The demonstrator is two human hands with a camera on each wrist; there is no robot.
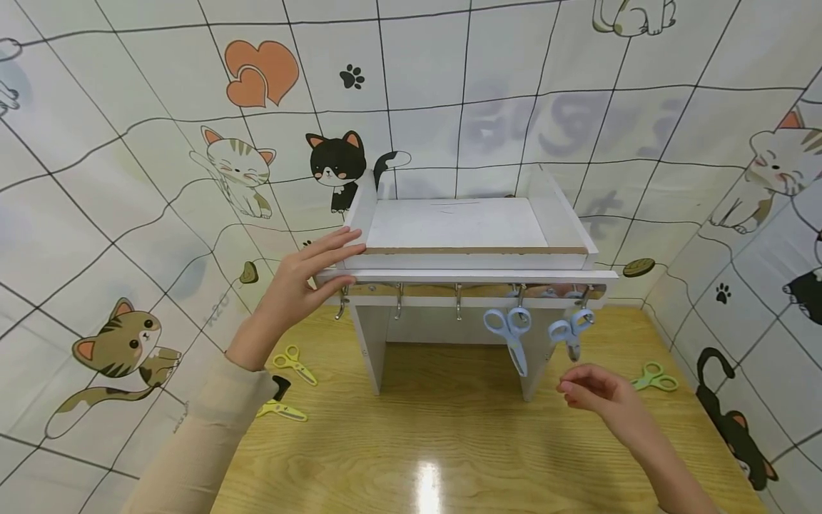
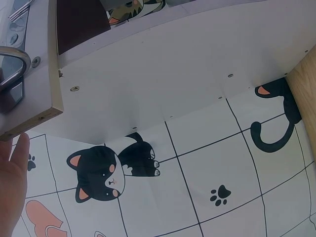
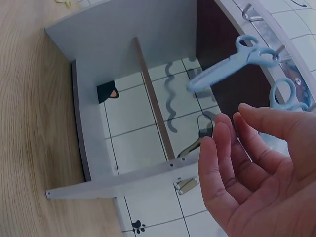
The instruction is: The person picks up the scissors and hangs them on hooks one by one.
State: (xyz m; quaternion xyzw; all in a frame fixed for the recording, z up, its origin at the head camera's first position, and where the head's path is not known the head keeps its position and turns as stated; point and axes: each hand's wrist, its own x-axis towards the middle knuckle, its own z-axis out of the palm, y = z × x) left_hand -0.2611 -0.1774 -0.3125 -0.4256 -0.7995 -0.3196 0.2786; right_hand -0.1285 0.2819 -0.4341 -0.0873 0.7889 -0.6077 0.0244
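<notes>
A small white shelf [image 1: 475, 260] stands on the wooden table, with a row of metal hooks [image 1: 459, 303] along its front. My left hand [image 1: 298, 278] rests on its left end, fingers stretched along the side and thumb by the front edge. Two pairs of light blue scissors hang from the right-hand hooks: one pair [image 1: 511, 333] left of the outer pair [image 1: 565, 331]. Just below the outer pair, my right hand [image 1: 606, 400] hovers with loosely bent fingers. In the right wrist view nothing lies between the fingertips [image 3: 207, 148].
Two pairs of yellow scissors, a farther [image 1: 297, 365] and a nearer one [image 1: 282, 410], lie on the table at left. Green scissors [image 1: 655, 378] lie at right, behind my right hand. A cat-printed sheet [image 1: 424, 71] surrounds the table [image 1: 385, 442].
</notes>
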